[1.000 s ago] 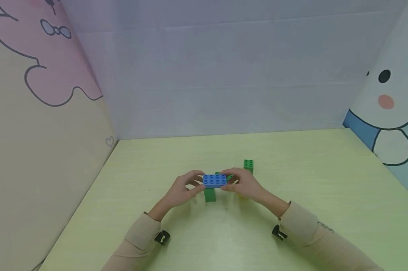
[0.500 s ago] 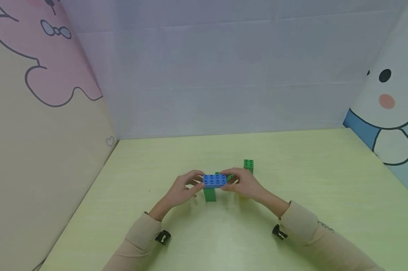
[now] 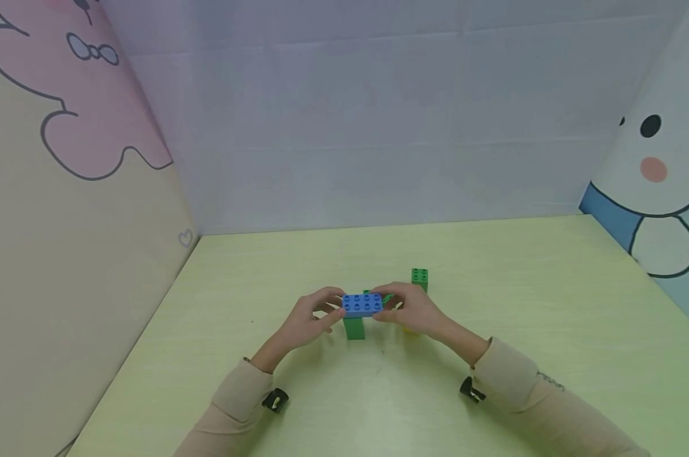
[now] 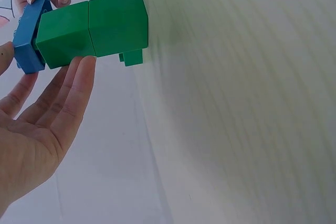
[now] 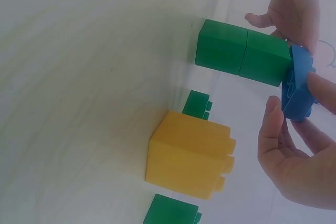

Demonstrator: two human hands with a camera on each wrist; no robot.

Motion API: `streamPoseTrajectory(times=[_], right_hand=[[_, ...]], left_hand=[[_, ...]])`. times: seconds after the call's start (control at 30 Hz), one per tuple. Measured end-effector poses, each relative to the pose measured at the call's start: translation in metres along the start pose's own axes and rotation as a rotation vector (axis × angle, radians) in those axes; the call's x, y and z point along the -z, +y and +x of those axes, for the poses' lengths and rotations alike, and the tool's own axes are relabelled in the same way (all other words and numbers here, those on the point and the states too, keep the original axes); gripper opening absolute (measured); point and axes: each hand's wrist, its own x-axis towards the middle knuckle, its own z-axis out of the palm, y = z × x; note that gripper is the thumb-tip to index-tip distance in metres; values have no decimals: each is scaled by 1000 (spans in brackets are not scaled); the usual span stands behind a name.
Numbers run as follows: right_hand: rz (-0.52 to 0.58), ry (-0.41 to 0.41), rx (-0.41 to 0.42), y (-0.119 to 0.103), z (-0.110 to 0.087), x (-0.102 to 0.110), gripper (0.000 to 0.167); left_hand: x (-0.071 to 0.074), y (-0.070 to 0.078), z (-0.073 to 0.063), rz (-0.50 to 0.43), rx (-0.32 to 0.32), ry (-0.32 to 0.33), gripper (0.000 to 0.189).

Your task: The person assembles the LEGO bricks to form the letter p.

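Observation:
A blue eight-stud building brick lies across the top of two stacked green bricks, overhanging them to the right. From the side, the blue brick looks slightly tilted, with its underside right at the top of the stack. My left hand pinches its left end between thumb and index finger, while the other fingers extend along the upper green brick. At the opposite end, my right hand pinches the blue brick, its remaining fingers bent beneath in the right wrist view. Most of the green stack is hidden under the blue brick in the head view.
Beside the stack stands a yellow brick, mostly hidden by my right hand in the head view. Behind it is a small green brick. Another green brick stands farther back right on the pale table. A cloth-covered wall rises behind.

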Motion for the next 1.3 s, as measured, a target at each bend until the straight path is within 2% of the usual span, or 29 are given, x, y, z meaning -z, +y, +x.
streamPoseTrajectory(times=[0.23, 0.47, 0.97, 1.3], right_hand=[[-5, -2, -1, 0, 0, 0, 40], [-17, -4, 6, 0, 0, 0, 41], [-44, -13, 8, 3, 2, 2, 42], [-51, -8, -5, 4, 3, 0, 41]], left_hand=[[-1, 3, 0, 2, 13, -1, 30], [3, 35, -4, -15, 15, -10, 27], [0, 37, -4, -27, 21, 31, 27], [0, 35, -4, -35, 8, 35, 27]])
